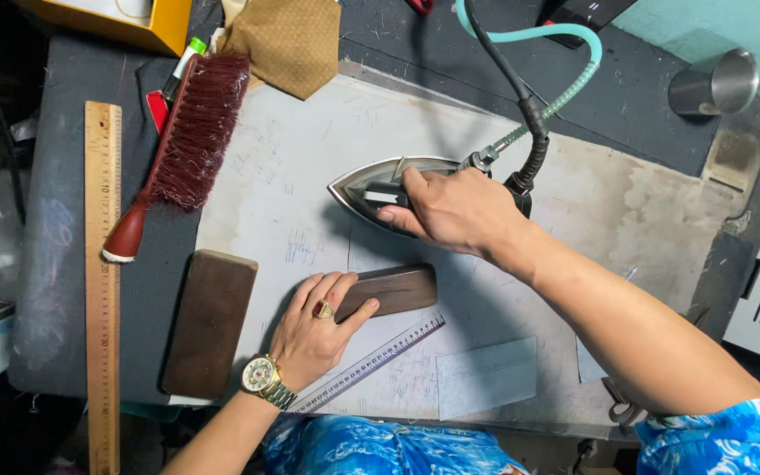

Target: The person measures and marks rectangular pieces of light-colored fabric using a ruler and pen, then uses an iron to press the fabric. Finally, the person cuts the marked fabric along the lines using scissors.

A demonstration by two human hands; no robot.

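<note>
My right hand grips the handle of a steel steam iron, whose pointed tip faces left on the stained white pressing board. A black cord and a teal hose run from the iron's back toward the top. My left hand, with a ring and a gold watch, presses flat on the left end of a small dark wooden block just below the iron. A pale piece of fabric lies under the block and iron.
A larger wooden block lies left of my hand. A red-bristled brush and a long wooden ruler sit at the left. A clear ruler and grey fabric pieces lie near the front edge. A metal cup stands top right.
</note>
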